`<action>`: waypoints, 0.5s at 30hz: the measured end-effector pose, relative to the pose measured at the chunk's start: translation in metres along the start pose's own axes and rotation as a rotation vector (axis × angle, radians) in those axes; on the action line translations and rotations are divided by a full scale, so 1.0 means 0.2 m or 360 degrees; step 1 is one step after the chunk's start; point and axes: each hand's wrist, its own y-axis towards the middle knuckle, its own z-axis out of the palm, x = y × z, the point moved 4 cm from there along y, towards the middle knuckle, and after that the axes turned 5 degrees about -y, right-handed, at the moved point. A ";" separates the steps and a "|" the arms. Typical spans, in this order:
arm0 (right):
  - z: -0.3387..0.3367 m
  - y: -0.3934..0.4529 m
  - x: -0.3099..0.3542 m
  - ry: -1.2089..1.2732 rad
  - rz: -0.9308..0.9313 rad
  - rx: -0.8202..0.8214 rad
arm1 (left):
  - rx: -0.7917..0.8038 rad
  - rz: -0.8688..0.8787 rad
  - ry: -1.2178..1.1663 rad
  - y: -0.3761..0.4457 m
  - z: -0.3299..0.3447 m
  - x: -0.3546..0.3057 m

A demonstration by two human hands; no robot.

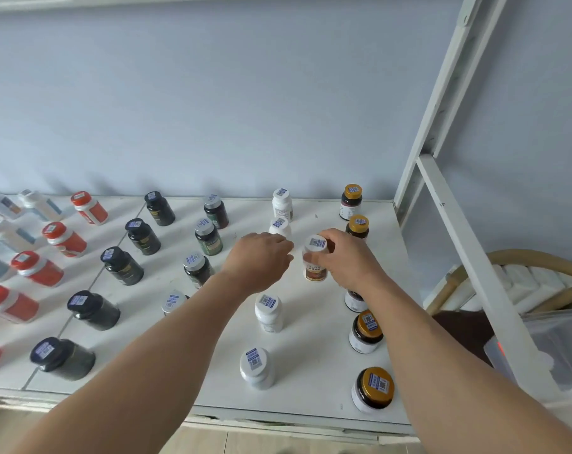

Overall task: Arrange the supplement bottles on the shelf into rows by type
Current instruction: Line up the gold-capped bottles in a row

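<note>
1. The right hand [345,257] is gripping a white bottle [315,262] near its cap, fingers curled round it from the 3 o'clock side.
2. The left hand [260,258] is sitting at the bottle's 9 o'clock, fingertips at its side; whether they are touching it, I cannot tell.
3. The bottle is standing upright on the white shelf [310,388].
4. Gold-capped jars [373,389] are lining up from its 1 o'clock to its 5 o'clock; more white bottles [268,312] are running from 11 to 7 o'clock.

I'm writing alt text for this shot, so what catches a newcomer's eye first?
Two bare arms meet mid-shelf: the right hand grips a white-capped bottle, the left hand beside it. Around them bottles stand in rows by cap colour, red bottles far left, gold-capped jars along the right edge.
</note>
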 end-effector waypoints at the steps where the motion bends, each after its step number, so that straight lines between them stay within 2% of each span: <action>1: 0.02 0.00 0.01 0.0007 -0.0006 0.0005 | -0.0024 -0.0015 -0.0010 -0.02 0.00 0.02; 15: 0.33 0.03 0.20 -0.0012 0.0116 0.0009 | -0.0058 -0.0008 -0.0167 -0.17 0.01 0.32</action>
